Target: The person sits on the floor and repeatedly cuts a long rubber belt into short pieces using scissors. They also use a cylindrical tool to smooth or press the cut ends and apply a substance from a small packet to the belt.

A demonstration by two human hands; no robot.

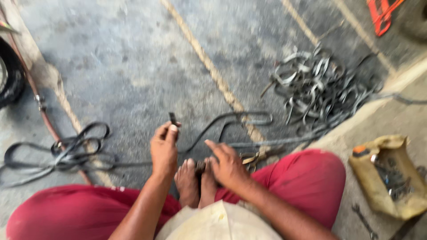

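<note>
Rubber strip (173, 119), dark and short, stands pinched upright in the left hand (164, 151) above the bare feet (194, 180). Right hand (227, 165) hovers beside it, fingers loosely spread, holding nothing I can make out. More strips (318, 86) lie heaped on the concrete floor (133, 66).

floor (133, 66): grey concrete, pale yellowish stripes
trousers (307, 178): red
rubber strips (316, 89): dark grey-black, tangled
bag (391, 178): tan-yellow, with an orange patch
frame (380, 13): orange-red
hose (38, 95): reddish-brown
shirt (213, 224): cream
</note>
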